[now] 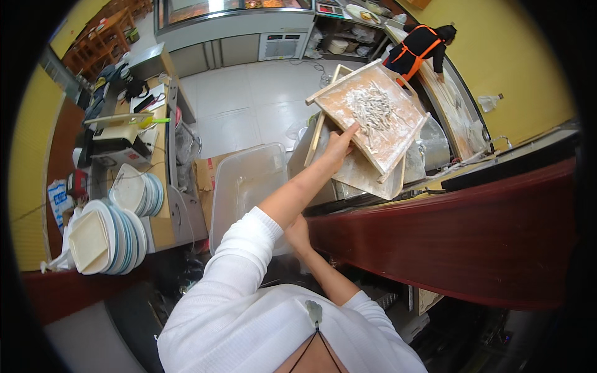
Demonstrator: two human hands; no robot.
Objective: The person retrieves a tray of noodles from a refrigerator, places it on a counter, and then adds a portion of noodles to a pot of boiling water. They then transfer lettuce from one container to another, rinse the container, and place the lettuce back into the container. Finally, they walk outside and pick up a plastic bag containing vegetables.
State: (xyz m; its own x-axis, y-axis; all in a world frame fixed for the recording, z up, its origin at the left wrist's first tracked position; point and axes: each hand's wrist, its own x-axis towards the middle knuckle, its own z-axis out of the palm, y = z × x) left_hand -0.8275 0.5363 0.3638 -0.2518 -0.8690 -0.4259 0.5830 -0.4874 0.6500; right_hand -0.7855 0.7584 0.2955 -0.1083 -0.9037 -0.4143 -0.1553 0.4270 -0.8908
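A wooden tray dusted with flour sits askew on top of another floured tray. Floury noodle-like dough strips lie heaped in its middle. My left hand grips the near-left edge of the upper tray, thumb on top and fingers partly out of sight beneath. My right hand is low, beside the dark red counter and close to a translucent plastic bin. The left forearm partly covers it, so its fingers are not plain to see.
At left, stacked plates stand on a wooden desk. Flattened cardboard lies behind the bin. A co-worker in an orange-strapped apron bends over a long floured worktop at upper right. A glass-topped display counter stands across the tiled floor.
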